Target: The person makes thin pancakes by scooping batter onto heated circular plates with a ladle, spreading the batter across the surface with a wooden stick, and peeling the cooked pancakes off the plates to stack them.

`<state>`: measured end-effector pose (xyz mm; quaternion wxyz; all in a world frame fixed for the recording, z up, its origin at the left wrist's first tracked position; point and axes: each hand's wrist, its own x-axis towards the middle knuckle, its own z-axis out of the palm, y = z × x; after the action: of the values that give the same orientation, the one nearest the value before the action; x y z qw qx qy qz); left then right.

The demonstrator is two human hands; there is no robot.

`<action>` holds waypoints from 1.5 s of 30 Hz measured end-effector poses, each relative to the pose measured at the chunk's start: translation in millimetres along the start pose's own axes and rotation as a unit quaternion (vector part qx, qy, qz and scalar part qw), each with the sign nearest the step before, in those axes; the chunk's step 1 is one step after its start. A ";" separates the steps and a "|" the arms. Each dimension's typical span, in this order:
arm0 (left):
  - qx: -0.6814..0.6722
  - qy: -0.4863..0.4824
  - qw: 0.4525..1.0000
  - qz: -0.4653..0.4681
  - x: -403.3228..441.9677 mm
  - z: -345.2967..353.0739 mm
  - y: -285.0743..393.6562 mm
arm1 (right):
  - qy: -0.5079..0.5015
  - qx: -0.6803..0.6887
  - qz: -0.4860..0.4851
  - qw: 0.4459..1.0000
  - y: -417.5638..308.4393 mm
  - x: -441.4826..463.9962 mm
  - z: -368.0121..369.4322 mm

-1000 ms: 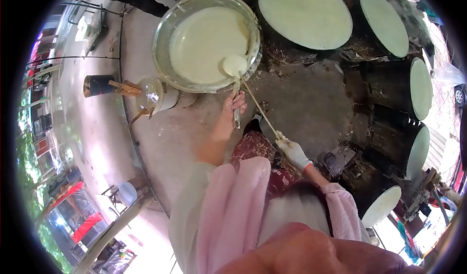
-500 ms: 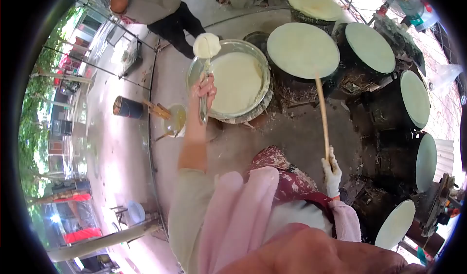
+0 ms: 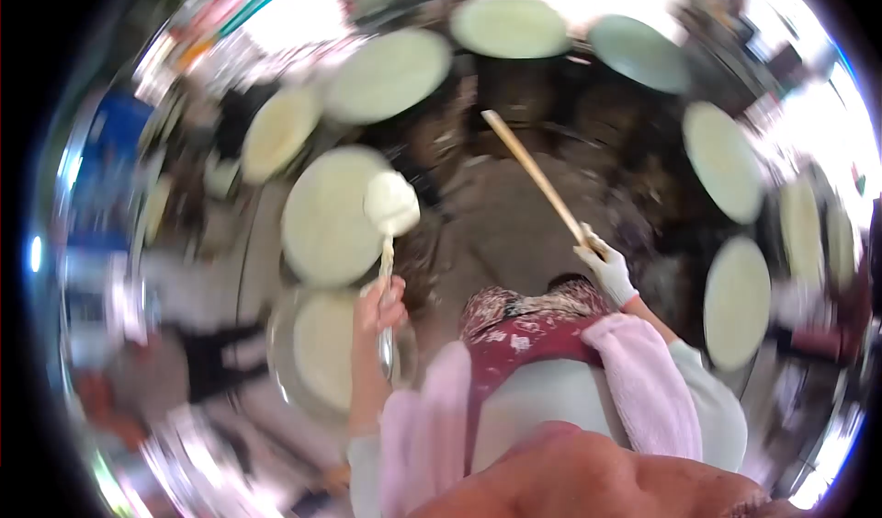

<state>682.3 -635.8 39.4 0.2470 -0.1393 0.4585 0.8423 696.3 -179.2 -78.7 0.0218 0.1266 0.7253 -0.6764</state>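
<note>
My bare left hand (image 3: 381, 305) is wrapped round the handle of a ladle (image 3: 391, 203), whose bowl is full of pale batter. The ladle overlaps the right edge of a round pale griddle (image 3: 333, 215) in view. Below that griddle, a large basin (image 3: 289, 348) of batter lies partly behind my left forearm. My right hand (image 3: 604, 259), in a white glove, grips one end of a wooden stick (image 3: 533, 170). The stick's other end points up and left over the dark floor, touching nothing that I can make out.
Several more pale round griddles curve around me, among them one at the top (image 3: 509, 25) and one at the right (image 3: 737, 303). A person (image 3: 152, 371) in dark trousers is at the lower left. The outer parts are blurred.
The view has swung right, so the basin and the person now appear lower left. The ladle has been lifted out of the basin, full of batter. The stick has come away from the ladle.
</note>
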 end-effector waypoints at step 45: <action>0.600 -0.120 0.610 0.503 858.8 490.8 -8.7 | 0.464 -0.079 0.192 0.861 -39.2 480.4 -285.2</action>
<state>-37.6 28.7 -97.2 -0.1342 0.3951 0.8255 0.3801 263.3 174.1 -113.9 -0.1774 0.5603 0.6642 -0.4620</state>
